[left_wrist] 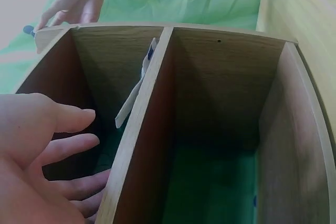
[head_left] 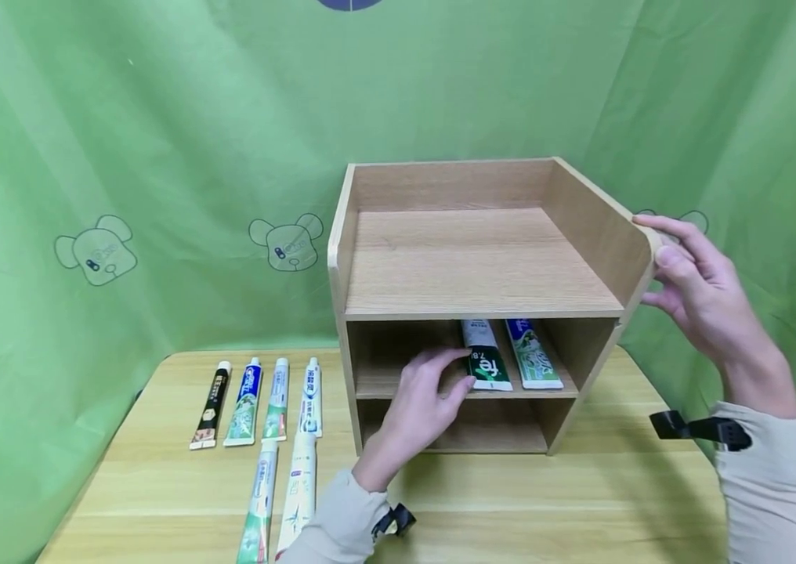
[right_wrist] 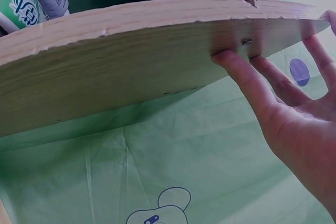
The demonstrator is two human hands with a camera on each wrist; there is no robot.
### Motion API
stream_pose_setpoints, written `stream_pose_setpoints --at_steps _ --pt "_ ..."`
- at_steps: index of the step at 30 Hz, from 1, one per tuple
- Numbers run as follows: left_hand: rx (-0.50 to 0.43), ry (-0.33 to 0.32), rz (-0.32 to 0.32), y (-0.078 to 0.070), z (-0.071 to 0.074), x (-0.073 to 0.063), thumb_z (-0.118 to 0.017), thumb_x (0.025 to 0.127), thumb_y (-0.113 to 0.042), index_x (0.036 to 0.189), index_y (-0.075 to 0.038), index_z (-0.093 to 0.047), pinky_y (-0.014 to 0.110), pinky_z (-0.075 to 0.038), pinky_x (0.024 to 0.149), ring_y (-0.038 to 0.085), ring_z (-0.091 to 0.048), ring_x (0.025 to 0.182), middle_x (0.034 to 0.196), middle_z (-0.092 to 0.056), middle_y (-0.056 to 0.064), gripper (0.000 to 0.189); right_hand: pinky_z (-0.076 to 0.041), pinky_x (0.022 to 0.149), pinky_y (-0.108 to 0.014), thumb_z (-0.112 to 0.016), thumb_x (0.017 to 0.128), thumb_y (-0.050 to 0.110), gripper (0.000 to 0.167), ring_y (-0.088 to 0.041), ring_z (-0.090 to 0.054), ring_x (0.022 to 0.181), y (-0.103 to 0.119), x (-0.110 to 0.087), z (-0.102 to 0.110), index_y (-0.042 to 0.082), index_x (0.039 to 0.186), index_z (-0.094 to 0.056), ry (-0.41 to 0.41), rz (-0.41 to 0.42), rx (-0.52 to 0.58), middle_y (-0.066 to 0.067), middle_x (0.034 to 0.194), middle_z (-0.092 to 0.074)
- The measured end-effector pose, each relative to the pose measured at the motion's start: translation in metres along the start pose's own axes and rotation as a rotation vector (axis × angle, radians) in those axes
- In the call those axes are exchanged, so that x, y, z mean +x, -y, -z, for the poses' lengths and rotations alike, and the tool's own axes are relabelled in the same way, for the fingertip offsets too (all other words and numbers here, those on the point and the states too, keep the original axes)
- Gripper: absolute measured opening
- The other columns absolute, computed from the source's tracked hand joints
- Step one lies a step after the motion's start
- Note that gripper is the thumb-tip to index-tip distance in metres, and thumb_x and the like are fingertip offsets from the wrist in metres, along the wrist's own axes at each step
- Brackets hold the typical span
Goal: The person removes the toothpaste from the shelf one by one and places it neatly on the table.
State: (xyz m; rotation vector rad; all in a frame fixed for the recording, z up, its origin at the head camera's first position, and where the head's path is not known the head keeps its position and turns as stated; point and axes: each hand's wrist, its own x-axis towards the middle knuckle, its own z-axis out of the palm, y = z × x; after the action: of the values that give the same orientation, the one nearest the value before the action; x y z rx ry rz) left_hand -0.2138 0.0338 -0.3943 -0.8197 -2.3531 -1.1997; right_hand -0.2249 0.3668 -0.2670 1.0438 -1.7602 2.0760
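Observation:
In the head view my left hand [head_left: 422, 403] reaches to the shelf's middle compartment, beside the dark green and white toothpaste tube [head_left: 488, 364]. Its fingertips are at that tube's left edge; whether they touch it is unclear. The left wrist view shows the left hand's [left_wrist: 58, 156] thumb and fingers spread apart. A blue and green toothpaste tube [head_left: 534, 356] lies to the right on the same board. My right hand [head_left: 708, 301] rests against the wooden shelf's [head_left: 483, 258] right side panel near its upper front corner. Its extended fingers [right_wrist: 244, 77] touch the panel's outer face.
Several toothpaste tubes lie on the wooden table [head_left: 158, 486] left of the shelf, among them a black tube [head_left: 211, 407], a blue and green tube [head_left: 246, 403] and a white tube [head_left: 299, 486]. A green curtain [head_left: 193, 157] hangs behind.

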Motion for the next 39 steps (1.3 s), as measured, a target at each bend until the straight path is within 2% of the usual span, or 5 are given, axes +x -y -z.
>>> stream_pose_setpoints --at_steps 13,19,24,29,39 --pt "0.128 0.049 0.057 -0.005 -0.019 0.025 -0.062 0.104 -0.030 0.135 -0.017 -0.067 0.029 -0.057 0.086 0.016 -0.067 0.094 0.136 -0.064 0.007 0.034 -0.062 0.085 -0.035 -0.029 0.107 -0.007 0.047 -0.024 -0.064 0.106 0.001 0.000 0.003 -0.010 0.154 -0.029 0.015 0.017 0.027 -0.019 0.132 -0.056" --pt "0.274 0.087 0.086 -0.008 -0.025 0.033 -0.057 0.106 -0.037 0.138 -0.021 -0.065 0.034 -0.058 0.080 0.021 -0.068 0.093 0.128 -0.066 0.008 0.037 -0.062 0.085 -0.035 -0.027 0.107 -0.008 0.047 -0.025 -0.064 0.107 0.000 0.000 0.004 -0.010 0.154 -0.028 0.026 0.021 0.036 -0.020 0.132 -0.055" --pt "0.355 0.145 0.132 -0.010 -0.028 0.041 -0.054 0.105 -0.046 0.143 -0.027 -0.061 0.039 -0.054 0.095 0.021 -0.064 0.110 0.132 -0.064 0.005 0.043 -0.062 0.085 -0.036 -0.027 0.107 -0.008 0.047 -0.025 -0.064 0.107 0.000 0.000 0.003 -0.010 0.154 -0.027 0.034 0.022 0.047 -0.020 0.132 -0.055" --pt "0.339 0.231 0.226 -0.013 -0.027 0.048 -0.059 0.102 -0.050 0.148 -0.033 -0.055 0.042 -0.051 0.102 0.025 -0.055 0.128 0.143 -0.057 0.008 0.049 -0.062 0.084 -0.035 -0.027 0.107 -0.008 0.047 -0.025 -0.065 0.106 -0.002 0.001 0.003 -0.011 0.154 -0.027 0.038 0.028 0.055 -0.020 0.131 -0.055" --pt "0.224 0.332 0.369 -0.020 -0.023 0.060 -0.072 0.096 -0.042 0.148 -0.038 -0.054 0.036 -0.053 0.090 0.024 -0.053 0.126 0.144 -0.057 -0.002 0.056 -0.062 0.085 -0.036 -0.027 0.107 -0.008 0.047 -0.025 -0.065 0.107 -0.002 0.001 0.005 -0.011 0.154 -0.027 0.041 0.027 0.066 -0.021 0.132 -0.056"
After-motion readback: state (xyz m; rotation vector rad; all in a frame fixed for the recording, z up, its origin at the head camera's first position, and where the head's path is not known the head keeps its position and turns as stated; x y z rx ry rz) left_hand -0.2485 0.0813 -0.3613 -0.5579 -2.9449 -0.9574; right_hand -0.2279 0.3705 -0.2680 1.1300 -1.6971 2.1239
